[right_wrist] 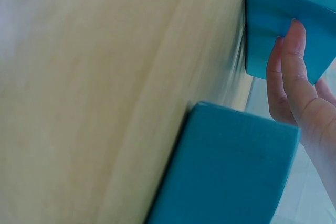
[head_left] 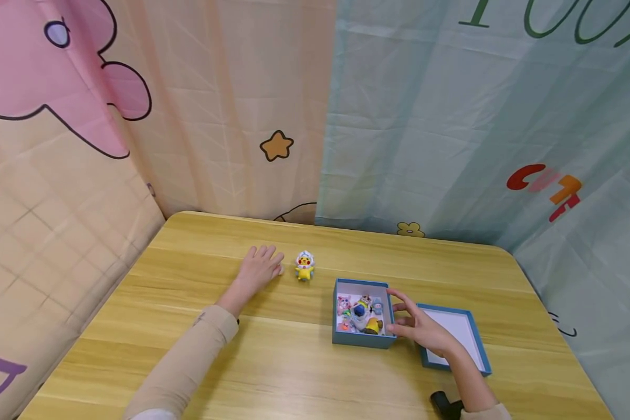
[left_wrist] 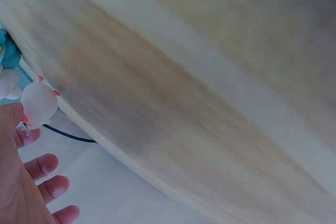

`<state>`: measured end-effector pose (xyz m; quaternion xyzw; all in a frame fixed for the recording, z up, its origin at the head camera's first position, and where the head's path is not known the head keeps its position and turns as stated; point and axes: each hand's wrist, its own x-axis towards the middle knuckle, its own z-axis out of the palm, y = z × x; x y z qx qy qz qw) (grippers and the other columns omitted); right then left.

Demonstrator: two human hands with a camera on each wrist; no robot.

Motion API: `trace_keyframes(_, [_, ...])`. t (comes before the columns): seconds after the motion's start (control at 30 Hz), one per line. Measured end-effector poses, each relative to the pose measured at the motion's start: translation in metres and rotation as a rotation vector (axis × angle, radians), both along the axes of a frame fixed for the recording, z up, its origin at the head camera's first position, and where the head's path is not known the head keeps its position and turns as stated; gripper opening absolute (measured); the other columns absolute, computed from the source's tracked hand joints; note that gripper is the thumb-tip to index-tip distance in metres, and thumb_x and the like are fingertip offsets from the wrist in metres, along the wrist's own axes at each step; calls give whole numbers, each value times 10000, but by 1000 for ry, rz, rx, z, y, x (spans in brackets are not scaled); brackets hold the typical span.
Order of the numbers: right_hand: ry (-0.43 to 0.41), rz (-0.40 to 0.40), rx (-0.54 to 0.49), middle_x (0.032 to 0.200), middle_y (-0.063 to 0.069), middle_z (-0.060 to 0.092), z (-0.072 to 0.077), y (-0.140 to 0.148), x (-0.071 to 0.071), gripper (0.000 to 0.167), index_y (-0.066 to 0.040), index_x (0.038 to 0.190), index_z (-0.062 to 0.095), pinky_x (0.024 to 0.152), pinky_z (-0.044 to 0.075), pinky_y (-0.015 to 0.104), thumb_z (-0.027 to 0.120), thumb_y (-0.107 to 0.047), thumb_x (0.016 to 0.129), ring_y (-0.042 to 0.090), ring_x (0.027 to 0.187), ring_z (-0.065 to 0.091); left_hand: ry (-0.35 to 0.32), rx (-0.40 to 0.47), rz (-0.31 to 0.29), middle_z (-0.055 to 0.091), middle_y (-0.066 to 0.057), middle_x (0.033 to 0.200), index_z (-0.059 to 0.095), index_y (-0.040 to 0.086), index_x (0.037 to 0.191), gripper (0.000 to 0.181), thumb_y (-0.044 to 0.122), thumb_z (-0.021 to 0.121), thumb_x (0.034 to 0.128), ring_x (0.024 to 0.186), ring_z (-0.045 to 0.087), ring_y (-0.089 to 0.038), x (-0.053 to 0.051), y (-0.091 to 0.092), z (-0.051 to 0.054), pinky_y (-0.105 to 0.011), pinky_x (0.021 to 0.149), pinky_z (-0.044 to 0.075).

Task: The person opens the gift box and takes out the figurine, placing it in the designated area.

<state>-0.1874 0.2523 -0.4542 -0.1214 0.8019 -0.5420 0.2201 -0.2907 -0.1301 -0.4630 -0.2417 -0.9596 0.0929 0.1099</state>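
Observation:
My left hand [head_left: 259, 269] is over the back left of the table. Its thumb and forefinger pinch a small white figurine [left_wrist: 39, 103] with orange feet; the other fingers are spread. A yellow figurine with a white hood [head_left: 305, 266] stands just right of that hand. On the right, my right hand [head_left: 425, 329] holds the right wall of an open blue box [head_left: 359, 340]. In the right wrist view, two fingertips [right_wrist: 296, 27] touch the outside of that wall. Inside the box lie several small figurines [head_left: 360, 314], some overlapping.
A blue box lid [head_left: 459, 326] with a white inside lies right of the box, partly under the right forearm. A black object [head_left: 443, 403] is by the right wrist. Printed curtains [head_left: 399, 128] hang behind the wooden table [head_left: 273, 361].

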Motion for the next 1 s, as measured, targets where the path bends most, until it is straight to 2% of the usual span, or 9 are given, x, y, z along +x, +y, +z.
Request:
trace_keyframes(0.1, [0,-1,-1,1304,256,284,0,0,0,739,-178,1456,132,849,425,408,600,-161,883,344,1076,465,1,-16,5,380,-49,975,443,166,1051,182,320,432,956,897,399,-224,-1,1,0,-380,811,343])
trace_keyframes(0.63, [2,10,-15,1303,252,277,0,0,0,739,-173,1459,117,845,444,400,589,-158,890,337,1062,471,-82,-36,57,382,-65,978,419,169,1114,198,307,391,975,891,382,-230,-3,0,1,-373,786,347])
trace_keyframes(1.0, [8,1,3,1303,250,286,0,0,1,745,-173,1457,128,850,420,410,601,-169,882,349,1082,459,-105,-26,72,418,-81,1066,420,173,1231,321,351,406,964,960,405,-251,-2,-1,-1,-402,832,351])
